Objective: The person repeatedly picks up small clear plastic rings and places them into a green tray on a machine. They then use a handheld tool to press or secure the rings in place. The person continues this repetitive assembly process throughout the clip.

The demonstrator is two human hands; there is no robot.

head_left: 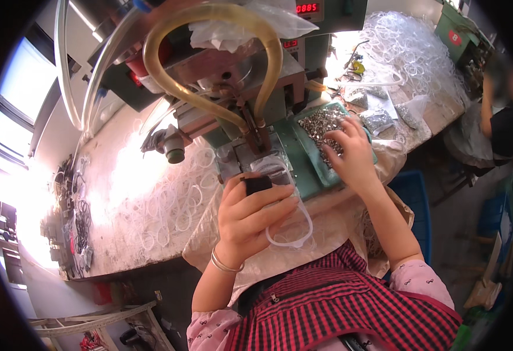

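My left hand is closed at the front of the green press machine. A translucent white loop of band is in its fingers and hangs down on the right side. A small black block-like piece sits between its thumb and fingers; what it belongs to is hidden. Over the green tray, my right hand has its fingers spread and bent. Small shiny metal pieces fill the tray. Whether a piece is between the right fingertips is too small to see.
An amber hose arches above the machine's head. Many white loops lie on the table to the left. A large heap of them is at the far right, near bagged metal parts. Another person sits at right.
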